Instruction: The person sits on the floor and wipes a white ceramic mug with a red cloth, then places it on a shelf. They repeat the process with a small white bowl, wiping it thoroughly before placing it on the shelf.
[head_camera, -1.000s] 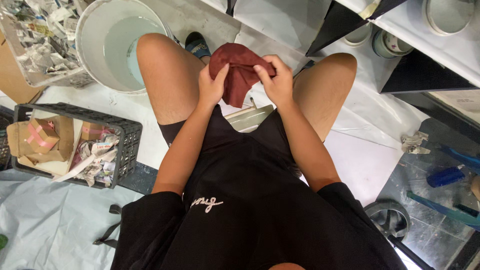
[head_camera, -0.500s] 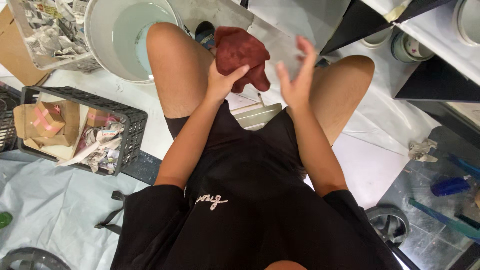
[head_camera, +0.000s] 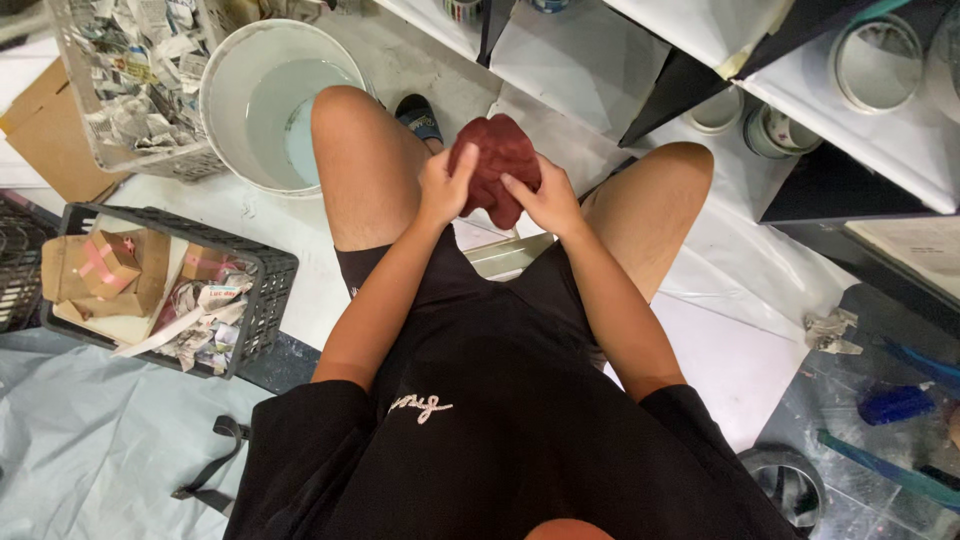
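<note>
I sit with bare knees apart, looking down at a dark red lump (head_camera: 495, 160), cloth-like or clay-like, held between my knees. My left hand (head_camera: 443, 190) grips its left side, thumb on the surface. From the right, my right hand (head_camera: 543, 200) presses its fingers into the lower part of the lump. Both forearms run up from my black shirt. A pale flat object (head_camera: 508, 255) lies on the floor under the hands, partly hidden by them.
A white bucket (head_camera: 232, 70) with cloudy water stands by my left knee. A wire basket of shredded newspaper (head_camera: 130, 90) is behind it. A black crate (head_camera: 255, 310) holds cardboard boxes and paper. White shelving (head_camera: 840, 120) with round tins is at the right.
My right hand, briefly lifted off with fingers spread, is back on the red lump. The lump now sits rounder and more bunched between both hands.
</note>
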